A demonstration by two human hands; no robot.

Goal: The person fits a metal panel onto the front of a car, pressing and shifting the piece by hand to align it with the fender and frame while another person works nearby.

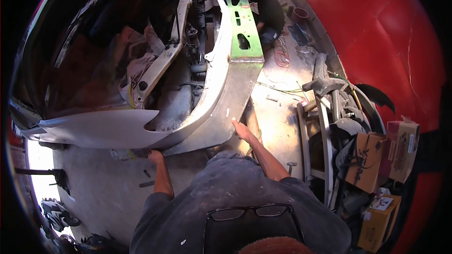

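A long curved metal panel [221, 113], bare grey with a green section [246, 33] at its far end, lies along the front edge of a stripped car body [117, 127]. My right hand [240, 129] grips the outer edge of the grey part, thumb on top and fingers hidden beneath. Further left, my left hand [155, 156] is closed at the panel's near end, beside the white car panel, with its fingertips under the edge. Glasses [249, 212] hang at my chest.
Another person [270, 16] in dark clothes sits on the floor beyond the green section. Cardboard boxes [365, 162] and piled car parts [341, 108] stand at the right, before a red surface [372, 28]. A hammer [292, 165] and a dark bar [147, 184] lie on the floor.
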